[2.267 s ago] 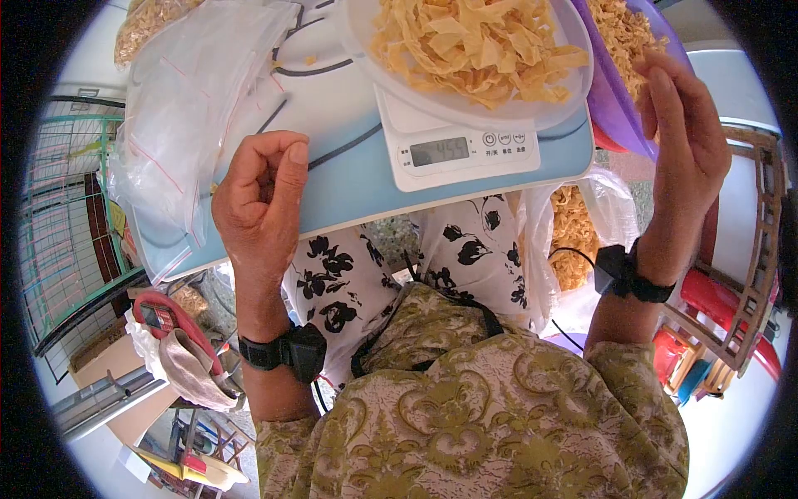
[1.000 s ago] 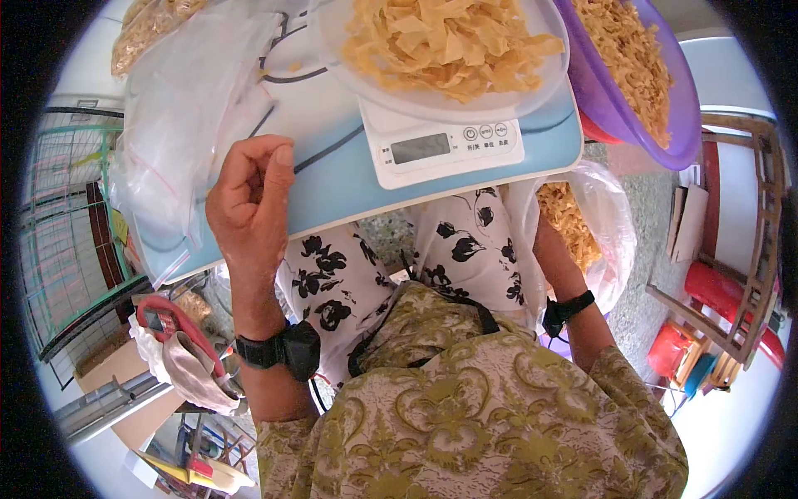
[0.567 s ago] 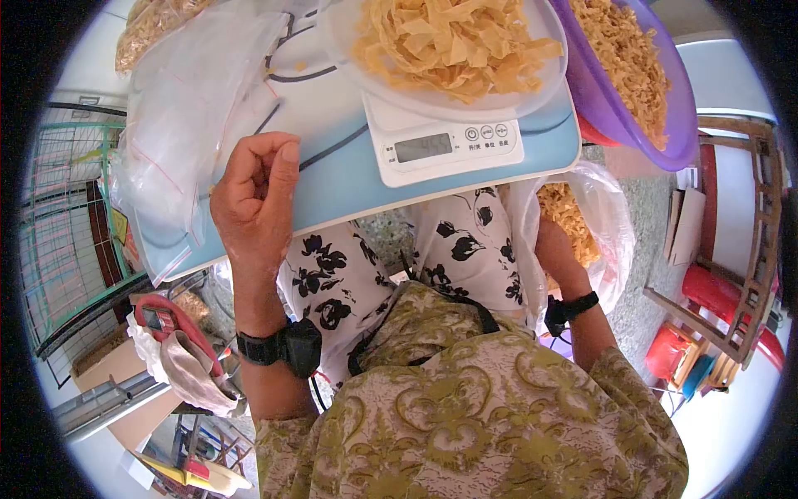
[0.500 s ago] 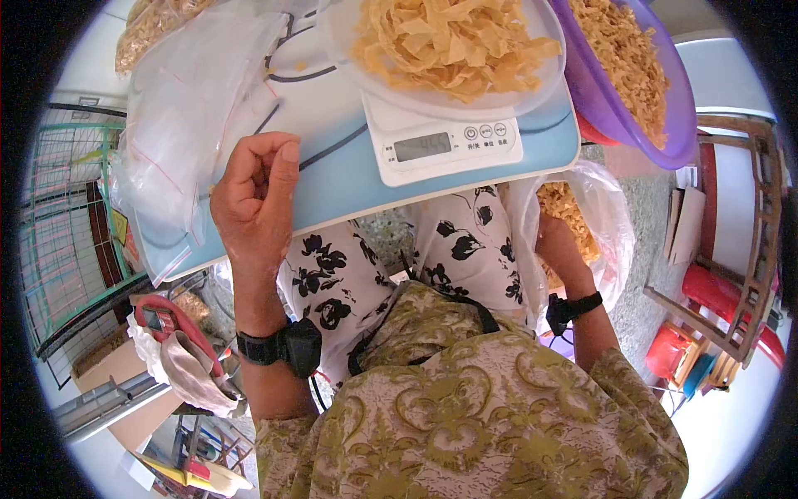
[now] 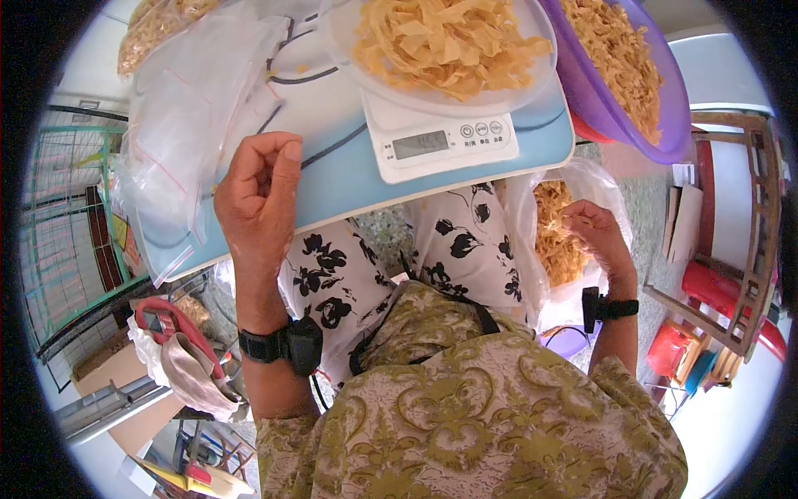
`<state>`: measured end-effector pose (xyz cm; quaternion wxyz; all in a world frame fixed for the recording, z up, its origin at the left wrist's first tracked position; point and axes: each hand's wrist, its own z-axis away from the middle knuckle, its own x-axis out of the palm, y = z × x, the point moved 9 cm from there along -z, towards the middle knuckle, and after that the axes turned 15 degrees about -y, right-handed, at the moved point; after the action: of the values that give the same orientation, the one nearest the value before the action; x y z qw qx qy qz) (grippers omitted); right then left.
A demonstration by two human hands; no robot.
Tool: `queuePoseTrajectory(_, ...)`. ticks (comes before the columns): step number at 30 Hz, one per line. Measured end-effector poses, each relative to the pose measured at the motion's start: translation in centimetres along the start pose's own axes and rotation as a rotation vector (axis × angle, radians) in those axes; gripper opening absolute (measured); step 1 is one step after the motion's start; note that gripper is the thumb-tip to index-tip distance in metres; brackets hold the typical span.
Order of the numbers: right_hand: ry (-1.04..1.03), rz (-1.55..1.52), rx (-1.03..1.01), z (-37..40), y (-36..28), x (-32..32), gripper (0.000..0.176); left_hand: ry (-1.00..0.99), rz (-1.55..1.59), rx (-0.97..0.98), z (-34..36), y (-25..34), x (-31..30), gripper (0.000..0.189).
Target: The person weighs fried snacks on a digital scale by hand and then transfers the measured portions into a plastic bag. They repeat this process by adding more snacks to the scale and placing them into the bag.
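Note:
My left hand rests at the front edge of the blue table, its fingers curled into a loose fist with nothing showing in them. Above the open plastic bag at my right knee is my right hand. Its fingertips are pinched together, and what they hold, if anything, is too small to name. Inside that bag lie yellowish dried strips. A white digital scale on the table carries a translucent plate piled with wide pale-yellow strips. The scale's display digits are unreadable.
Clear zip bags lie at the table's left, with a filled bag behind them. A purple basin of shredded strips overhangs the table's right side. A wooden frame and red stools stand farther right.
My right hand has come up out of the plastic bag and moved right, its fingers now showing above the strips. My left hand stays almost where it was.

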<state>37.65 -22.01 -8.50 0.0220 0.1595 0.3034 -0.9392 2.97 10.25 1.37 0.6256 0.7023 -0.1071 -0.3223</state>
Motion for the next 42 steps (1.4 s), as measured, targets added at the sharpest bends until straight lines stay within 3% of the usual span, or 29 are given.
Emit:
queuePoseTrajectory(3, -0.081, -0.436, -0.242, 2.0, -2.9, 0.0, 0.016, 0.005, -0.064, -0.027, 0.1, 0.2, 0.0, 0.012)
queuePoseTrajectory(4, -0.065, -0.436, -0.237, 2.5, -3.4, -0.2, 0.016, 0.004, -0.052, -0.036, 0.1, 0.1, -0.1, 0.012)
queuePoseTrajectory(7, -0.209, -0.661, -0.468, 3.7, -7.0, 0.1, 0.016, -0.006, -0.034, -0.039, 0.0, -0.3, -0.2, 0.011)
queuePoseTrajectory(11, -0.219, -0.712, -0.541, 4.3, -10.4, 0.1, 0.017, -0.003, 0.015, 0.022, -0.1, -0.3, -0.1, 0.011)
queuePoseTrajectory(18, -0.149, -0.533, -0.79, 7.8, -21.4, -1.5, 0.016, -0.023, -0.114, -0.085, 0.1, 0.3, -0.2, 0.011)
queuePoseTrajectory(20, 0.043, -0.322, -0.961, 9.7, -25.8, -1.8, 0.015, -0.018, -0.115, -0.07, 0.0, 0.0, -0.1, 0.011)
queuePoseTrajectory(23, 0.229, -0.081, -1.005, 10.7, -30.2, -1.5, 0.017, 0.025, -0.036, 0.028, 0.0, 0.6, -0.2, 0.009)
queuePoseTrajectory(30, 0.266, 0.211, -1.025, 9.6, -35.5, 1.6, 0.016, -0.032, -0.076, -0.021, 0.0, 0.4, 0.1, 0.01)
queuePoseTrajectory(32, 0.384, 0.365, -1.32, 11.3, -37.2, 2.6, 0.01, -0.039, -0.065, -0.022, 0.0, 0.5, 0.0, 0.01)
queuePoseTrajectory(36, 0.381, 0.375, -1.151, 9.6, -37.4, 2.0, 0.009, -0.032, -0.083, -0.027, 0.0, 0.3, 0.0, 0.009)
queuePoseTrajectory(38, 0.331, 0.448, -1.485, 9.9, -38.5, 2.9, 0.008, -0.032, -0.074, -0.025, 0.0, 0.1, -0.1, 0.009)
queuePoseTrajectory(39, 0.328, 0.444, -1.482, 10.0, -38.1, 2.8, 0.008, -0.027, -0.081, -0.037, 0.1, 0.2, -0.1, 0.009)
queuePoseTrajectory(41, 0.401, 0.453, -1.104, 9.4, -38.0, 2.9, 0.009, -0.024, -0.088, -0.051, 0.1, 0.2, -0.1, 0.009)
queuePoseTrajectory(42, 0.398, 0.451, -1.102, 10.3, -38.2, 3.4, 0.009, -0.027, -0.083, -0.049, 0.0, 0.1, -0.1, 0.009)
